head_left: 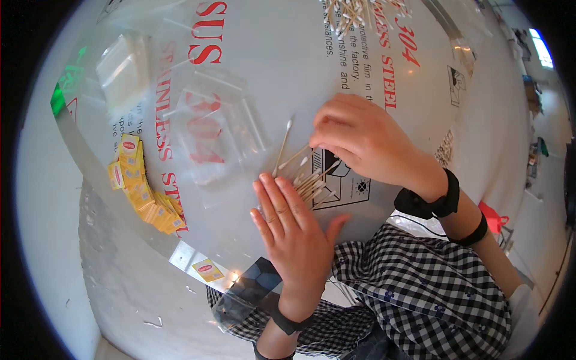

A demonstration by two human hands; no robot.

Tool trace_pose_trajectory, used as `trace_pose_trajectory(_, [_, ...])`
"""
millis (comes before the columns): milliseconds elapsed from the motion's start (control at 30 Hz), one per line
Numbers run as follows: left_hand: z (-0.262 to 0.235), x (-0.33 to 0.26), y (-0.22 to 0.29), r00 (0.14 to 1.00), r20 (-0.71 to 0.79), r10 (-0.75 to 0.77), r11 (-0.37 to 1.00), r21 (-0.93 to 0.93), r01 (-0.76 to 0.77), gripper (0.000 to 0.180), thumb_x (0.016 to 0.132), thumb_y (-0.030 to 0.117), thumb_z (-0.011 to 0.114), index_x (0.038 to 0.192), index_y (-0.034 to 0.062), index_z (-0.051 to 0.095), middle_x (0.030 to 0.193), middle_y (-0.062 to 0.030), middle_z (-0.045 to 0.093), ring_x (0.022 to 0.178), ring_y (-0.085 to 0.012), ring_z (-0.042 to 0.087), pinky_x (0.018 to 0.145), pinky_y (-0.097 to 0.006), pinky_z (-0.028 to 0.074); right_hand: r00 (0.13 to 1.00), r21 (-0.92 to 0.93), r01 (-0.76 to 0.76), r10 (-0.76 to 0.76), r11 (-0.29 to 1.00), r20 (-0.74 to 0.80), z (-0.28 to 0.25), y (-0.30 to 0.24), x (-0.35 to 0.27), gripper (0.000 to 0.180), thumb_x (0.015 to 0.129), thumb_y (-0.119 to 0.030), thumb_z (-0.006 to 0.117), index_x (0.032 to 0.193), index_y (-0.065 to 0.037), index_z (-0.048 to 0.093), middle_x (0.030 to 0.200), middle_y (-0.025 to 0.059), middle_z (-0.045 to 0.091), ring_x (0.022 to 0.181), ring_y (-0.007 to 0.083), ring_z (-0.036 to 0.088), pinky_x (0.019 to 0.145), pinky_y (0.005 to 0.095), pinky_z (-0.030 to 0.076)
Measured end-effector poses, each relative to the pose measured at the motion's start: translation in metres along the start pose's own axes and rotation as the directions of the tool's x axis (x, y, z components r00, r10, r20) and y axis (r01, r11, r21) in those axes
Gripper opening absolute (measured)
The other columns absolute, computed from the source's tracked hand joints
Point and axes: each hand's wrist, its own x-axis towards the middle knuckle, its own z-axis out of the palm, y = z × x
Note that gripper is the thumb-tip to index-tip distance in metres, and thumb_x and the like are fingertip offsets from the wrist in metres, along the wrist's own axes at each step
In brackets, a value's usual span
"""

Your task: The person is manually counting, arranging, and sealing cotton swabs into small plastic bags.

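My left hand (pixel 293 231) lies flat on the film-covered steel tabletop (pixel 270 66), its fingers stretched out and the thumb apart. Beside its fingertips is a small loose bunch of cotton swabs (pixel 312 185) with wooden sticks and white tips. Another swab (pixel 284 144) lies just beyond those fingers, pointing away from me. Over the bunch, my right hand (pixel 360 135) is closed in a pinch on one end of a single cotton swab (pixel 294 157). The tips of the pinching fingers are partly hidden by the hand.
Clear plastic bags (pixel 222 135) lie flat left of my hands, with a stack of clear bags (pixel 123 69) farther left. Overlapping yellow cards (pixel 144 192) line the left edge; one yellow card (pixel 207 270) is nearer me. Bigger swab heaps lie at the far side (pixel 348 15) and right (pixel 444 150).
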Motion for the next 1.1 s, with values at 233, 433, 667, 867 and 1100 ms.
trace_pose_trajectory(233, [-0.023,-0.018,-0.036,0.962,-0.197,-0.19,0.756,-0.654,0.015,0.073,0.086,0.003,0.058,0.151,-0.009,0.026,0.152,-0.0302,0.038,0.144,-0.0438,0.036,0.119,-0.051,0.024,0.983,0.118,-0.175,0.18,0.977,-0.027,-0.024,0.004,-0.003,0.011,0.083,-0.003,0.072,0.089,-0.008,0.064,0.088,0.0041,0.061,0.087,0.025,0.062,0.074,0.0365,0.05])
trace_pose_trajectory(433, [-0.023,-0.025,-0.042,0.83,-0.059,-0.555,0.128,-0.992,0.016,0.062,0.088,0.004,0.05,0.147,-0.0071,0.032,0.147,-0.0265,0.045,0.138,-0.0344,0.044,0.116,-0.047,0.03,0.975,0.094,-0.187,0.197,0.978,-0.102,-0.009,0.011,0.002,0.011,0.083,-0.003,0.071,0.09,-0.008,0.064,0.085,0.004,0.061,0.084,0.0255,0.06,0.072,0.0371,0.049])
trace_pose_trajectory(667, [-0.003,-0.019,-0.024,0.846,-0.092,-0.526,-0.017,-0.993,-0.119,0.063,0.089,0.001,0.044,0.15,-0.0075,0.027,0.156,-0.0299,0.033,0.148,-0.038,0.03,0.124,-0.047,0.017,0.989,0.099,-0.055,0.068,0.994,-0.13,0.015,0.005,0.022,0.012,0.081,-0.003,0.07,0.089,-0.008,0.064,0.087,0.004,0.06,0.085,0.0263,0.06,0.071,0.038,0.049])
trace_pose_trajectory(867, [-0.001,-0.024,-0.012,0.911,-0.042,-0.411,-0.082,-0.993,-0.083,0.066,0.093,0.004,0.046,0.152,-0.0068,0.021,0.16,-0.0284,0.027,0.15,-0.0384,0.025,0.124,-0.049,0.016,0.998,0.082,-0.044,0.04,0.996,0.052,0.01,-0.012,0.005,0.012,0.081,-0.004,0.071,0.089,-0.01,0.065,0.089,0.0038,0.061,0.085,0.0257,0.061,0.07,0.0384,0.049])
trace_pose_trajectory(1100, [0.001,-0.024,-0.018,0.847,-0.073,-0.526,-0.083,-0.987,-0.137,0.067,0.095,0.011,0.051,0.154,-0.003,0.022,0.16,-0.0275,0.026,0.151,-0.0367,0.026,0.123,-0.05,0.016,0.978,0.229,-0.197,0.209,0.953,-0.029,0.003,-0.008,-0.008,0.01,0.083,-0.005,0.071,0.092,-0.009,0.067,0.089,0.0034,0.062,0.082,0.0258,0.061,0.068,0.038,0.049])
